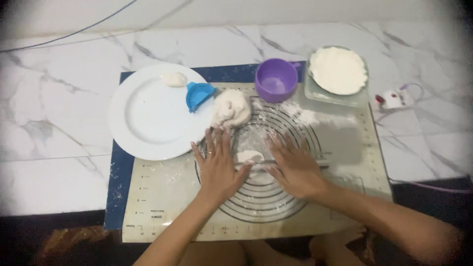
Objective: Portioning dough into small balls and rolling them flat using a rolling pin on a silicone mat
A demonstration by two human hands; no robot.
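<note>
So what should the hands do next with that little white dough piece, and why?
Probably keep rolling: both the left hand and right hand press flat on a thin rolling pin over the small white dough piece, which still looks small and thick on the floured ringed mat.

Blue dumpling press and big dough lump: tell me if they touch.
Apart. The head view shows a strip of mat between the blue dumpling press on the plate's rim and the big dough lump.

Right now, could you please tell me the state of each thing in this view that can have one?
left hand: open, palm down on the rolling pin.
right hand: open, palm down on the rolling pin.
rolling pin: lying flat over the small dough piece.
small dough piece: partly flattened.
dough lump: unrolled, on the mat.
blue dumpling press: folded shut.
purple cup: upright.
white plate: holds one dough bit.
</note>
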